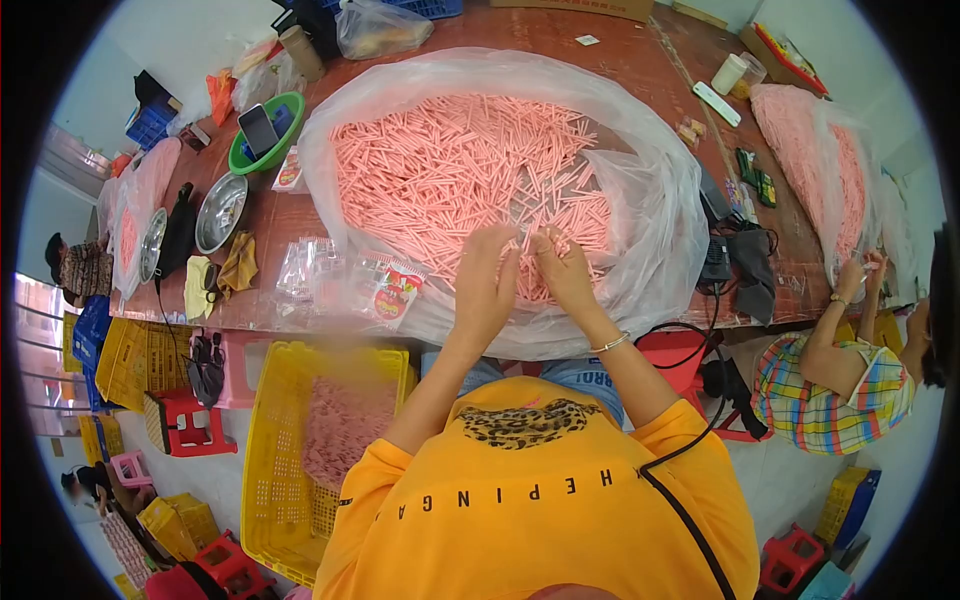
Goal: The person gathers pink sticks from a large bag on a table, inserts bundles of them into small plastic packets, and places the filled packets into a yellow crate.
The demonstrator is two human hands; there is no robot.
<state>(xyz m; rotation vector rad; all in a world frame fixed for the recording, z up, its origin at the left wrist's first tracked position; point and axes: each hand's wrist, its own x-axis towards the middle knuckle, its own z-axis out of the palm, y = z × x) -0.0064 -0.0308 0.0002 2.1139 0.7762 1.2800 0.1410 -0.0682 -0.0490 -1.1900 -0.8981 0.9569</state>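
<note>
Pink sticks (430, 170) lie in a big heap inside a wide clear plastic bag (655, 190) with its mouth spread open on the red table. At the near side of the heap, my left hand (487, 280) has its fingers bent together over some sticks; what lies between them is too small to tell. Close beside it on the right, my right hand (563, 270) pinches a few pink sticks by their ends. Printed clear packets (392, 295) lie left of my hands, partly on the bag's near edge.
A yellow crate (265, 480) with pink pieces stands on the floor at left. Metal bowl (221, 213) and green basin (290, 102) holding a phone are on the left of the table (450, 32). A black cable (715, 320) hangs at right. Another person (840, 370) sits at far right.
</note>
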